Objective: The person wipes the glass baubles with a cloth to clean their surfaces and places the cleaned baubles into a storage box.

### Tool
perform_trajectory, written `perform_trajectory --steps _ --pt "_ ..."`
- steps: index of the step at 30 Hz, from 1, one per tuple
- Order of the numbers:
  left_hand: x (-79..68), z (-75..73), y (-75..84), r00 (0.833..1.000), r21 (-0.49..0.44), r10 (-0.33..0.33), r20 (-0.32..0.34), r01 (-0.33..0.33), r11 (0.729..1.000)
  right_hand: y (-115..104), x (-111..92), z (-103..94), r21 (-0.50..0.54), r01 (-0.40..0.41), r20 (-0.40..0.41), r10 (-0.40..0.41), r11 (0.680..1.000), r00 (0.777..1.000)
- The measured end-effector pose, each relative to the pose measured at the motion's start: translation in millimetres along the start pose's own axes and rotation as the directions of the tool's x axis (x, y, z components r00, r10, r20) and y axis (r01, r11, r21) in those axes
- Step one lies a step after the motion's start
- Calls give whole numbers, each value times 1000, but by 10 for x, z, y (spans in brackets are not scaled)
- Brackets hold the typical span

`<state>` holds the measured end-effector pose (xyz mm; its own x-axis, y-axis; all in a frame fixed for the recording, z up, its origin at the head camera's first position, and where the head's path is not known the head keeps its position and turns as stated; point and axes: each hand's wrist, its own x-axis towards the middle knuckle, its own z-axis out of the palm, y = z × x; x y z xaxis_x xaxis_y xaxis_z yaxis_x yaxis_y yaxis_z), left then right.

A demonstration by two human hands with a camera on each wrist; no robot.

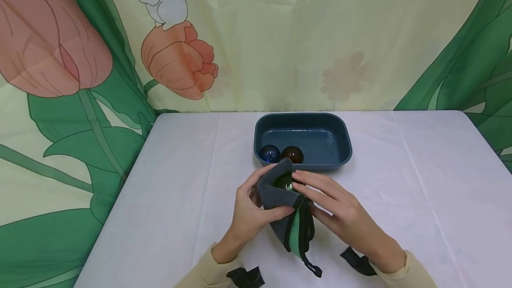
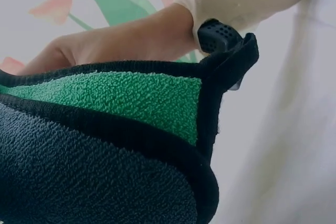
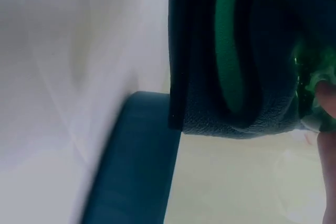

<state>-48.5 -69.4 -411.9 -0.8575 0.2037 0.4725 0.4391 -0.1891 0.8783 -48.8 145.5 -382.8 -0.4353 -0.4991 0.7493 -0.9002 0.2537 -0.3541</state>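
Note:
A small towel (image 1: 276,197), dark blue-grey on one face and green on the other with black edging and a hanging loop, is folded around a clear green glass ball (image 1: 283,182). My left hand (image 1: 251,210) grips the towel from the left, thumb across its front. From the other side my right hand (image 1: 342,208) holds the ball's right edge with its fingertips, its lower fingers against the towel. In the right wrist view a fingertip presses on the green ball (image 3: 308,85). The left wrist view is largely filled by the towel (image 2: 100,166), which hides the left fingers.
Just beyond the hands stands a dark blue tray (image 1: 328,146). A blue glass ball (image 1: 270,153) and a brown glass ball (image 1: 292,154) lie in its near left part. A white cloth covers the table (image 1: 400,217), and a printed curtain (image 1: 272,43) hangs behind it.

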Motion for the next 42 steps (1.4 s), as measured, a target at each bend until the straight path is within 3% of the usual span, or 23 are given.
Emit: perform_trajectory --steps 8,11,15,18,25,29,33,39,42 --pt "3 14 -2 1000 -3 -3 22 3 1000 19 -13 -14 -45 20 -17 -21 999 1000" --pt "-5 16 -6 1000 -5 -4 30 5 1000 10 -47 -14 16 -95 -11 95 995 995" --pt "-15 20 -7 1000 -10 -12 29 12 1000 -6 -92 -2 124 -278 11 279 953 960" --pt "-17 25 -5 1000 -5 -16 21 16 1000 -10 -101 3 139 -315 23 315 939 949" --pt "-6 30 -8 1000 3 -12 5 12 1000 9 -80 -10 90 -263 20 262 961 965" --pt "-4 33 -11 1000 0 -13 -3 13 1000 38 -59 13 13 -135 -5 135 991 991" --pt "-11 35 -8 1000 -1 -13 9 13 1000 47 -55 38 -25 -39 -26 39 999 999" --pt "-25 22 36 999 12 12 49 -12 1000 28 -64 33 -27 3 -85 -5 1000 996" --pt "-20 20 57 998 17 15 55 -16 1000 25 -69 32 6 -16 -106 17 1000 994"
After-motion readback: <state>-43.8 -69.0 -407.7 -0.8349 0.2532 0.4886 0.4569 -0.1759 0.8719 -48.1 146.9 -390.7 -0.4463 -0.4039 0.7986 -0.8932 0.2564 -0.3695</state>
